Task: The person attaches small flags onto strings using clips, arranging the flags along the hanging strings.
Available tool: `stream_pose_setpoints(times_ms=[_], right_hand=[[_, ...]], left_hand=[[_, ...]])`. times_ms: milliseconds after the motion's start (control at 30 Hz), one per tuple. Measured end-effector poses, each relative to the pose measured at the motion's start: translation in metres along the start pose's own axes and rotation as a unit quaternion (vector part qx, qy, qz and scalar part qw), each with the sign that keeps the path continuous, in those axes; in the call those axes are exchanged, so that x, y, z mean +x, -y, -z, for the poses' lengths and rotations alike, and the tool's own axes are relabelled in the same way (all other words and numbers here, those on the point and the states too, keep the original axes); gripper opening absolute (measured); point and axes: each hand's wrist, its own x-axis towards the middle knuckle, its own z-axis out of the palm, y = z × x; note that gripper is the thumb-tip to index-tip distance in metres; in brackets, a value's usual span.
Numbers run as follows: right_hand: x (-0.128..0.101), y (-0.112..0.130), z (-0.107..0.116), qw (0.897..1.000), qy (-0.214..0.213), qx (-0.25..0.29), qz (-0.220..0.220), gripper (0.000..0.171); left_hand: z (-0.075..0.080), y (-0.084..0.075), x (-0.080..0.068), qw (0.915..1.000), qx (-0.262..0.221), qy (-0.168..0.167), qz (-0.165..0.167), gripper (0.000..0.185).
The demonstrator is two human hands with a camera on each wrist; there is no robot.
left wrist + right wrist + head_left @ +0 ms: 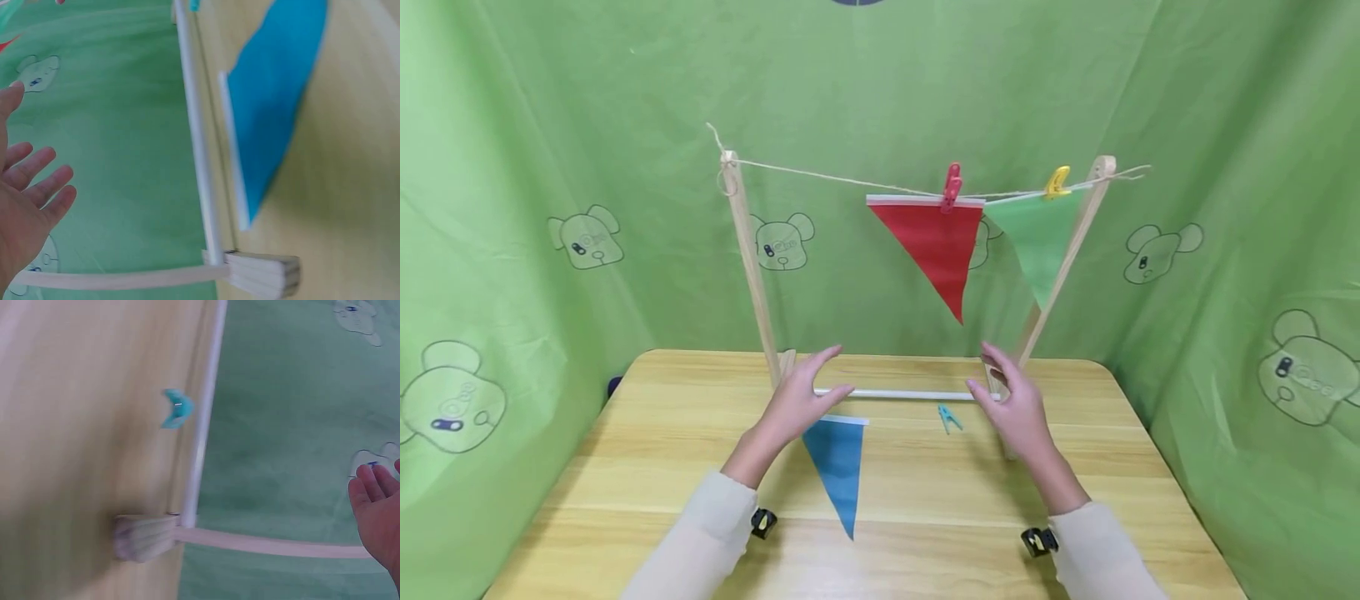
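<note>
My left hand is raised over the table near the left post, thumb and fingers spread apart with nothing between them. Below it a blue triangular flag with a white top edge lies on the table. My right hand, also holding nothing, is up by the right post with its fingers loosely bent. A teal clothespin lies on the table to its left. Above, a red flag hangs on a string under a red clothespin, and a green flag under a yellow clothespin.
The string runs between a left wooden post and a right wooden post. A white rod joins their bases low across the wooden table. Green curtains with printed animal heads surround the table at the back and sides.
</note>
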Motion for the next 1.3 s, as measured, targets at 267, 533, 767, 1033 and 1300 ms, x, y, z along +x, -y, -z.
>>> stream_pose_setpoints(times_ms=[267, 533, 767, 1033, 1300], right_hand=[[-0.013, -0.020, -0.009, 0.995, 0.065, -0.047, -0.056, 0.070], [-0.022, -0.035, -0.019, 0.985, 0.115, -0.072, -0.107, 0.082], [-0.027, -0.040, -0.026, 0.976, 0.143, -0.087, -0.137, 0.085], [-0.028, -0.047, -0.033, 0.972, 0.162, -0.107, -0.134, 0.080], [-0.028, -0.052, -0.041, 0.968, 0.167, -0.117, -0.147, 0.076]], left_hand=[[-0.013, 0.023, -0.015, 0.9986, 0.032, 0.035, 0.024, 0.066], [-0.019, 0.043, -0.026, 0.9957, 0.051, 0.059, 0.050, 0.063], [-0.024, 0.057, -0.031, 0.9934, 0.077, 0.065, 0.056, 0.056], [-0.028, 0.071, -0.031, 0.9879, 0.104, 0.092, 0.069, 0.057], [-0.030, 0.075, -0.034, 0.9833, 0.131, 0.103, 0.074, 0.054]])
